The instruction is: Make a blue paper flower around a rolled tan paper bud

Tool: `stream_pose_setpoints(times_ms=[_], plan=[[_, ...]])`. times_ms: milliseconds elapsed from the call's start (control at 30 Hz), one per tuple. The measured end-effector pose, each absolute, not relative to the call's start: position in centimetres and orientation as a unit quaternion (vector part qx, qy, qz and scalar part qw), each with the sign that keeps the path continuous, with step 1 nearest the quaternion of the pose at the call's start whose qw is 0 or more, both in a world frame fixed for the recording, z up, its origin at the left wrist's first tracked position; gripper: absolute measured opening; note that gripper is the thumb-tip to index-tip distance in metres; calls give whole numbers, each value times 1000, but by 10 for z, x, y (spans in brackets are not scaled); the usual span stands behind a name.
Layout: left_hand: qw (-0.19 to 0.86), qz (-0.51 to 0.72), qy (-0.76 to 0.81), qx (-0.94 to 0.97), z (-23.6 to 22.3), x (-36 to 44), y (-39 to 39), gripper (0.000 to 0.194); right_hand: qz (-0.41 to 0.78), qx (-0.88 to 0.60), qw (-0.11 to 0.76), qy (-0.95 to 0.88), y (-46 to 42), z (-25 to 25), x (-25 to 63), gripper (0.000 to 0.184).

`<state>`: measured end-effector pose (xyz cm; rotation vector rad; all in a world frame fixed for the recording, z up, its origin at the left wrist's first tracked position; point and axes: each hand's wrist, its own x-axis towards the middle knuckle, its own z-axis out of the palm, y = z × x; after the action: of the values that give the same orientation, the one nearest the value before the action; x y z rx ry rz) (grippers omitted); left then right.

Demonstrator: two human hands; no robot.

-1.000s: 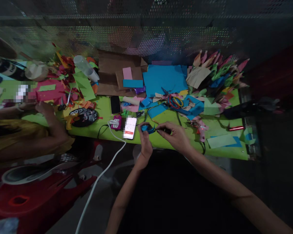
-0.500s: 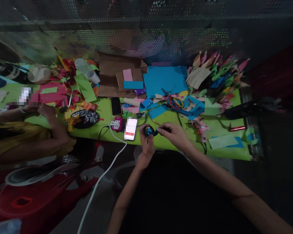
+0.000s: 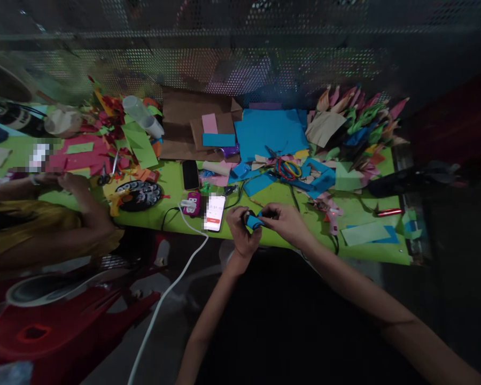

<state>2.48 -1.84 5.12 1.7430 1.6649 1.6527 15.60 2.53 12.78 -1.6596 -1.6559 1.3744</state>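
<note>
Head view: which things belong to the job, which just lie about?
Likely in the job:
small curled blue piece, apparently paper, between left hand and right hand
large flat blue paper sheet, matching colour

Likely just lying about:
black rectangular phone
translucent cylindrical plastic container

The blue paper (image 3: pixel 254 221), which one second ago was a loose curl within the fingers of the left hand (image 3: pixel 242 231), now shows a broader, smoother face at these fingertips. The left fingers have bent more closely around it, and the right hand (image 3: pixel 287 223) has its fingertips nearer to the left thumb.
</note>
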Motion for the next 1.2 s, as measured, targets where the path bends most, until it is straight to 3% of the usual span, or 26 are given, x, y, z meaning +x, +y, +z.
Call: stream_pose_setpoints(times_ms=[333,767,967,1200], plan=[[171,558,545,601,48,26,-21,57,381,-543,270,-697,20,146,161,6],[246,569,561,549,54,33,-23,61,457,-519,334,-640,9,140,154,21],[226,575,541,571,54,34,-22,55,429,-545,328,-642,12,143,156,10],[242,557,536,586,56,32,-21,56,323,-473,251,-780,24,155,163,17]])
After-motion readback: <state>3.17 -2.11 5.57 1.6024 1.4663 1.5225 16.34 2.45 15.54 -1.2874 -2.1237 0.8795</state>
